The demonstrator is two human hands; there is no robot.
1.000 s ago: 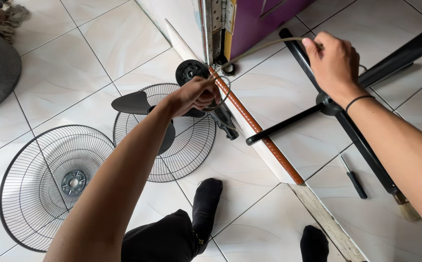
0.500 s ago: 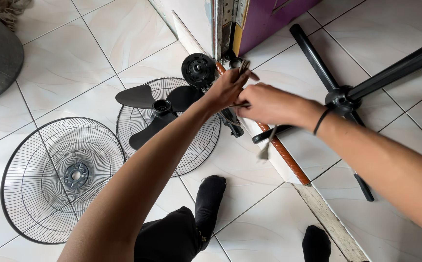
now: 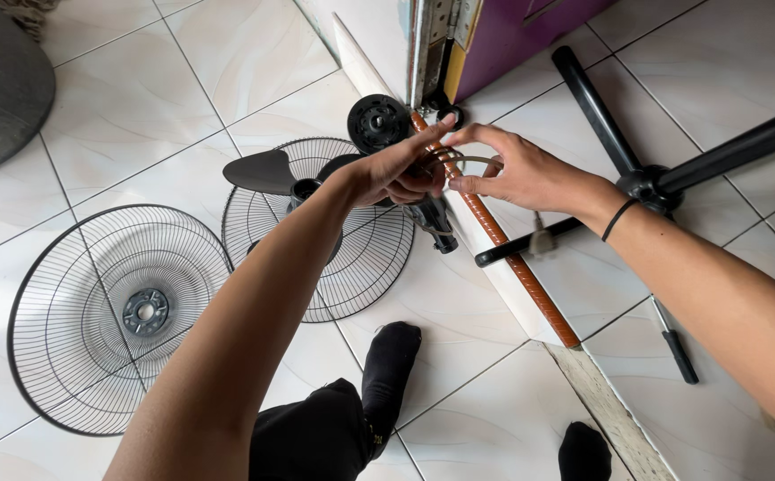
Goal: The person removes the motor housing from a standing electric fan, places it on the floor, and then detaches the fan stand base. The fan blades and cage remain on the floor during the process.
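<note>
Head view: both hands on cord [image 3: 469, 160]

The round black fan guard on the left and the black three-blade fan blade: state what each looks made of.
Round black fan guard: thin metal wire, probably dark-coated, judging by its fine radial spokes. Black three-blade fan blade: likely moulded plastic, with a smooth, dull surface.

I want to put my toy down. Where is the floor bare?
Bare white tiles lie above the two round black wire fan grilles, and more right of the black cross-shaped stand. The middle, under both hands, is crowded with fan parts.
</note>
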